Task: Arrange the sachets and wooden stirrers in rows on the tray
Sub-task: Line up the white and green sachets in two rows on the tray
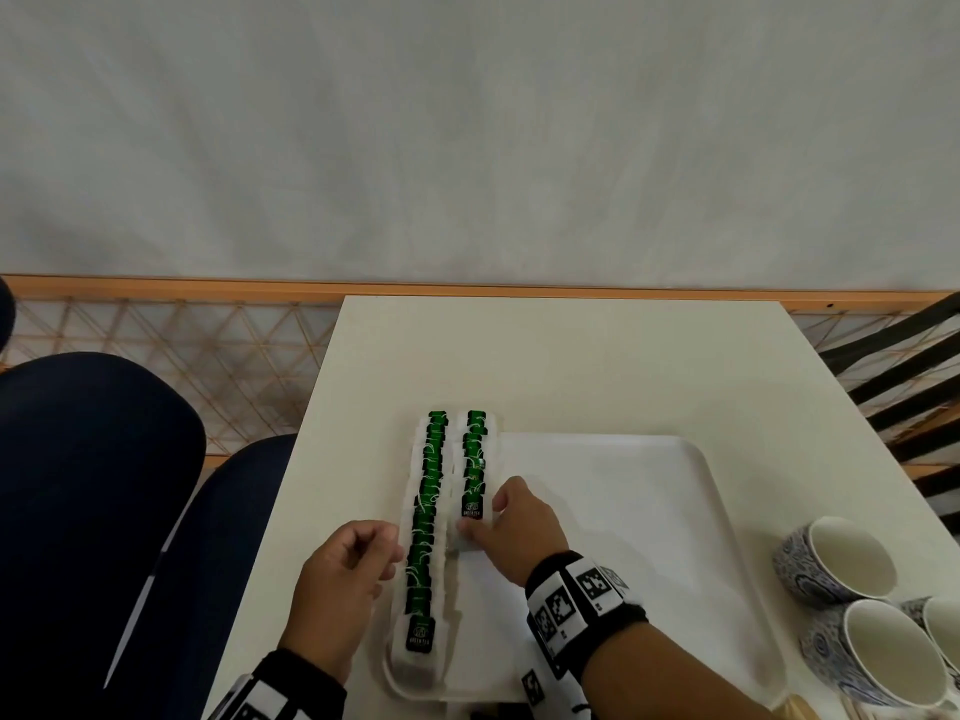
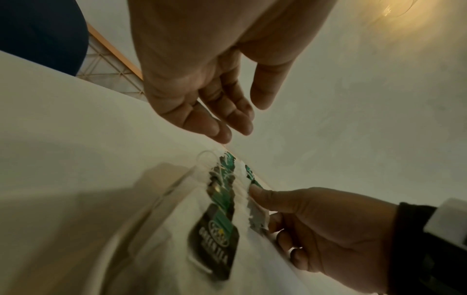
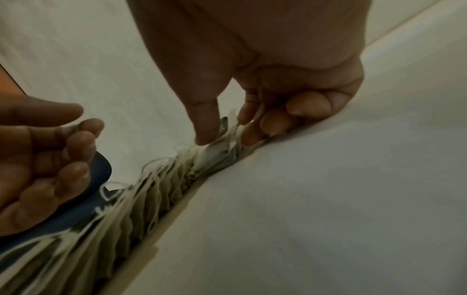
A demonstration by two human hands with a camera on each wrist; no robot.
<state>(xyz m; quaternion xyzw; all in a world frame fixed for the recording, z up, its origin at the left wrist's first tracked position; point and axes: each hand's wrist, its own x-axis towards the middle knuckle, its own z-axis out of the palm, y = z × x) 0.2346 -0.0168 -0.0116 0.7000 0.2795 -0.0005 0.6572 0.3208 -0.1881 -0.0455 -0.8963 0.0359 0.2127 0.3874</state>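
- Bottom edge of the head view: pale stick ends (image 1: 797,708), cut off by the frame, too little shown to identify.
- White rectangular plastic tray (image 1: 649,511) on a cream table (image 1: 561,356); two rows of green-labelled white tea sachets (image 1: 427,517) line its left side.
- Nearest label reads "GREEN TEA"; others blurred.
- Left hand (image 1: 345,579) hovers beside the left row, fingers loosely curled, holding nothing.
- Right hand (image 1: 514,532) pinches a sachet at the right row's near end; only the right wrist view shows thumb and fingers closing on it.
- Blue-patterned white cups (image 1: 836,558) right, partly cropped.
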